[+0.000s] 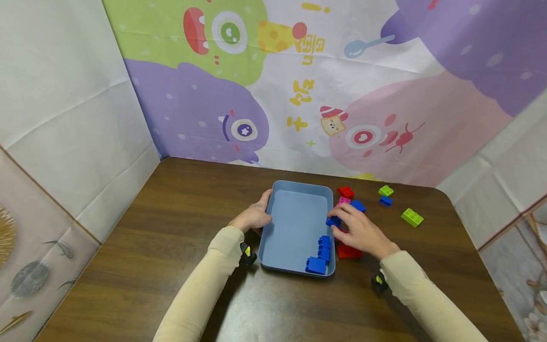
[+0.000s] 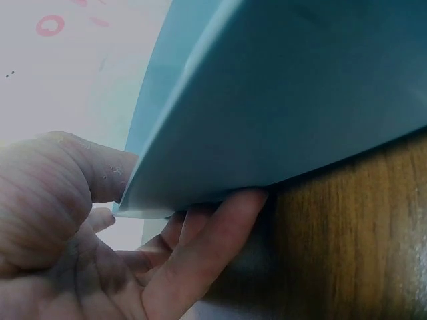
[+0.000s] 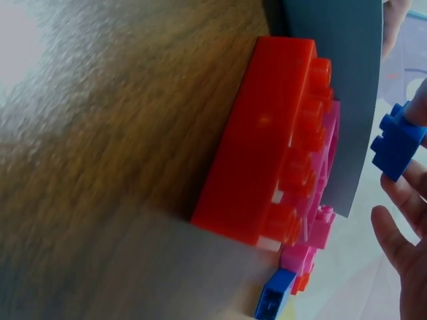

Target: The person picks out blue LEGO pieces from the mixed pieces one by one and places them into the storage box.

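Note:
My left hand (image 1: pixel 253 216) grips the left side of a blue-grey plastic tray (image 1: pixel 295 204). In the left wrist view, the thumb lies at the tray's rim while the fingers (image 2: pixel 213 250) reach under its bottom. Between thumb and fingertips, my right hand (image 1: pixel 361 230) pinches a blue toy building brick (image 3: pixel 399 143) over the tray's right rim. Several blue bricks (image 1: pixel 316 265) are inside the tray, at its near right corner. Just outside that wall, partly beneath the right hand, lies a long red brick (image 3: pixel 260 140).
Right of the tray, the wooden table (image 1: pixel 179 228) holds another red brick (image 1: pixel 345 192), pink bricks (image 1: pixel 344 201) and a blue brick (image 1: pixel 358 205). Farther right are two lime green bricks (image 1: pixel 412 217) and a small blue one (image 1: pixel 386 201). A printed cloth backdrop (image 1: pixel 290 142) rises behind the table.

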The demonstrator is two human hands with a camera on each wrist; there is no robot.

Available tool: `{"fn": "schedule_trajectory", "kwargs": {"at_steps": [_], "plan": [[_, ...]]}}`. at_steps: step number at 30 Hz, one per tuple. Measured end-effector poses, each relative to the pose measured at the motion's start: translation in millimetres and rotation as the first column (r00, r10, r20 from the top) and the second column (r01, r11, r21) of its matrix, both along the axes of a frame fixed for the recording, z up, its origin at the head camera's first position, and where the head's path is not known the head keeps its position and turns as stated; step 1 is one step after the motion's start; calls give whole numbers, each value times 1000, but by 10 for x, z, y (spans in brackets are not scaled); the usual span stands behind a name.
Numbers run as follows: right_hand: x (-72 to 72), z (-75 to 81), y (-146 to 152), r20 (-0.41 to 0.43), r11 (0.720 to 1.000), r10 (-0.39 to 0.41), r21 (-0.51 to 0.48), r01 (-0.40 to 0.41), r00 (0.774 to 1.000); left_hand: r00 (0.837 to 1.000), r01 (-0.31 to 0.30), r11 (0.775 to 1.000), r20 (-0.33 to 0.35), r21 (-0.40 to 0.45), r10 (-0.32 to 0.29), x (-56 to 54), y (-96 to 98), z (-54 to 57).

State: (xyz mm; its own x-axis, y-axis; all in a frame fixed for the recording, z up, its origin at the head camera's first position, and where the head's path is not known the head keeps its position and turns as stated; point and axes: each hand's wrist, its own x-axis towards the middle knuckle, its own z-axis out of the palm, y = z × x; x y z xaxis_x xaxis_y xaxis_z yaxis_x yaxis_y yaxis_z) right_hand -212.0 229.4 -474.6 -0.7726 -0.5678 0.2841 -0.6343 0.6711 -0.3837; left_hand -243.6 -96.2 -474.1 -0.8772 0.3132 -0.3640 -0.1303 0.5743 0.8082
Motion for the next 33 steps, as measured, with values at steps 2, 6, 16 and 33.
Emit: {"fn": "schedule_trajectory", "kwargs": {"at_steps": [2, 6, 16, 33], "plan": [[-7, -2, -20, 6, 1000, 3, -7, -3, 1000, 1000, -2, 1000, 2, 6, 2, 1, 1, 6], [-22, -24, -54, 16, 1000, 15, -12, -15, 1000, 1000, -4, 1000, 7, 19, 4, 6, 6, 23], [-33, -85, -83, 14, 999, 38, -13, -38, 999, 1000, 6, 1000, 6, 24, -6, 0, 6, 19], [-12, -147, -118, 72, 998, 68, -5, -68, 995, 1000, -1, 1000, 7, 20, 1, -13, -9, 21]]}}
